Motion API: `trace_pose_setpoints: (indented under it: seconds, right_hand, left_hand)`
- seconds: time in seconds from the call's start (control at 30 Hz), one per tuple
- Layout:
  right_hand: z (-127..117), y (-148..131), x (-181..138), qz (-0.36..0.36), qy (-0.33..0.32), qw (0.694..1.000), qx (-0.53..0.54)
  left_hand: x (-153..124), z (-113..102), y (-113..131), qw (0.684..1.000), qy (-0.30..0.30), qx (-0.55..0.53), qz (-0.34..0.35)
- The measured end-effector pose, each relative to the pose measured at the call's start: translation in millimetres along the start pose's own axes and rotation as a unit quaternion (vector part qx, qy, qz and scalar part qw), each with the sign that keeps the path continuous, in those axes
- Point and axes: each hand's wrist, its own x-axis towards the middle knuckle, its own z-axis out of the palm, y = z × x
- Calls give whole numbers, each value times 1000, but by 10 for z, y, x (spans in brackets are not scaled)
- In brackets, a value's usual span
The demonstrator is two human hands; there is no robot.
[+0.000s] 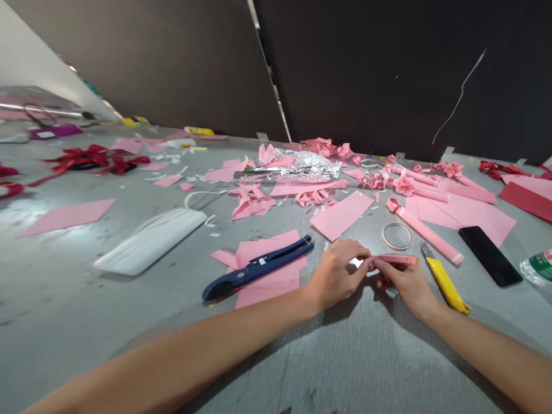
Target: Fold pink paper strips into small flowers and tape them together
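Observation:
Between both hands is a narrow strip of pink paper [403, 260], held just above the grey table. My left hand [340, 270] pinches its left end between thumb and fingers. My right hand [403, 282] grips the strip from below, its fingertips almost meeting the left ones; the lower fingers are partly hidden. Right behind the hands lies a ring of thin tape [397, 236]. A yellow utility knife [446, 284] rests beside my right wrist. Left of my left hand, blue-handled scissors [259, 267] lie across pink paper sheets [267, 282].
Rolled pink paper tubes [426, 231], a black phone [490, 256] and a bottle [537, 267] lie to the right. Paper flowers [404, 185], scraps and crumpled clear wrap [310, 164] cover the back, before a dark panel [366, 69]. A white padded object [150, 241] and red ribbon [86, 156] lie left.

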Motion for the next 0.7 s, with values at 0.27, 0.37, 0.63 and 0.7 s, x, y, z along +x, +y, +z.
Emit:
trace_pose_setpoints:
  seconds: [0.27,0.37,0.63,0.7]
  right_hand:
    - [-4,10,7,-7,-6,1000,-2]
    - [-7,11,15,-9,-9,1000,0]
    - [-5,-6,27,-20,-8,1000,-11]
    - [-4,-9,25,-22,-8,1000,-13]
  left_hand:
    - [3,-6,-6,1000,2,-16,-22]
    - [2,-10,0,1000,2,-15,-15]
    - [-13,10,-21,1000,2,8,11]
    - [-14,15,-29,1000,2,8,13]
